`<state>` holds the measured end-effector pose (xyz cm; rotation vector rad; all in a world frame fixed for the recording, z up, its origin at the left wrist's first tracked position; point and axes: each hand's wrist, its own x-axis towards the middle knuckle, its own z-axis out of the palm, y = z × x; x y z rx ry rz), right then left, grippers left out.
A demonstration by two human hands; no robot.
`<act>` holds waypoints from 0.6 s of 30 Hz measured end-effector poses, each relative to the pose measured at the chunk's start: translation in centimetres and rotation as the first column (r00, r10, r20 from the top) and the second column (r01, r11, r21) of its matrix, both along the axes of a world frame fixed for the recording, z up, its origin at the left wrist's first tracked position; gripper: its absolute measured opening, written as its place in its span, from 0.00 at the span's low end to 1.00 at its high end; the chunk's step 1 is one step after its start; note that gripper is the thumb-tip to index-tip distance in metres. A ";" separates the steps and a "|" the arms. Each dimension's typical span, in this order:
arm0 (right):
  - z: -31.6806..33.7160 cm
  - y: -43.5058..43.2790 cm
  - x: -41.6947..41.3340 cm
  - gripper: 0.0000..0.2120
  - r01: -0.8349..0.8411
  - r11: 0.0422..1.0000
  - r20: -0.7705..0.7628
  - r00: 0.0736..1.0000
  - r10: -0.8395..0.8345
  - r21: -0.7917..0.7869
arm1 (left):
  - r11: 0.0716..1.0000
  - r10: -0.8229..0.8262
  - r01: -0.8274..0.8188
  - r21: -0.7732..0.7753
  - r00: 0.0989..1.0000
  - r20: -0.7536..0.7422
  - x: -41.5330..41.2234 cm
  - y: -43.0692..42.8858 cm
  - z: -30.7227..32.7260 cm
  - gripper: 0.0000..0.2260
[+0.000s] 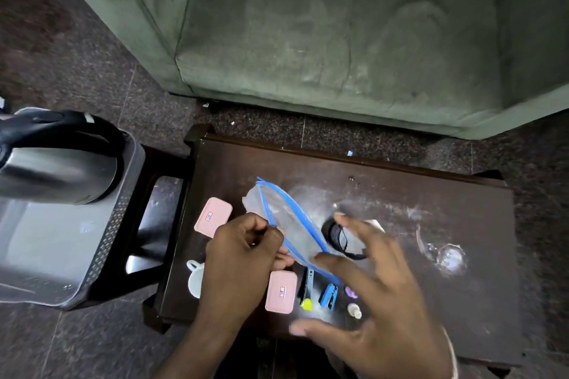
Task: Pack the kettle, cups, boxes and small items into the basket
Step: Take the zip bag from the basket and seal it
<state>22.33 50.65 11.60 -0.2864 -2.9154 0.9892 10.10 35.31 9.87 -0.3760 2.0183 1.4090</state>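
Note:
A steel kettle [55, 163] with a black handle lies in the grey basket [101, 243] at the left. On the dark table [400, 194], my left hand [243, 258] pinches the blue zip edge of a clear plastic bag [286, 221]. My right hand [378, 295] hovers with fingers spread beside the bag, holding nothing. Two pink boxes [213, 216] [281, 292] lie flat. A white cup [196, 278] sits partly hidden under my left wrist. A black roll [337, 237], a blue clip [328, 295], a black-and-yellow pen-like item [306, 289] and small purple [351, 292] and white [354, 310] pieces lie near my right hand.
The basket rests on a dark stool [154, 194] left of the table. A green sofa [323, 34] stands beyond the table on speckled dark floor. A clear glass object [448, 255] lies on the table's right half.

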 end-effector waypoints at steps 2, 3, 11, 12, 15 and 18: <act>-0.3 -1.2 -0.8 0.26 -0.052 0.983 0.136 0.990 0.028 0.173 | 0.996 0.032 -0.036 0.085 0.998 0.056 0.2 0.1 0.4 0.07; -0.5 -1.2 -1.2 0.21 -0.060 0.981 0.163 0.986 0.030 0.186 | 0.990 0.041 -0.052 0.128 0.996 0.082 0.3 0.2 0.7 0.07; 3.0 3.7 -3.9 0.06 0.054 0.927 0.158 0.987 0.006 -0.372 | 0.983 0.037 0.015 0.181 0.960 -0.279 -2.3 -2.0 -1.8 0.34; 3.7 4.7 -4.4 0.05 0.046 0.894 0.163 0.986 0.030 -0.445 | 0.970 -0.045 0.111 0.216 0.957 -0.288 -3.0 -2.2 -2.7 0.43; 5.2 8.5 -5.5 0.06 0.011 0.794 0.132 0.987 0.088 -0.608 | 0.814 -0.273 0.326 0.482 0.945 -0.179 -4.5 -1.9 -4.0 0.51; 4.4 11.5 -6.4 0.15 0.111 0.542 0.101 0.994 -0.049 -0.833 | 0.706 -0.355 0.365 0.607 0.924 -0.142 -4.8 -0.4 -4.1 0.38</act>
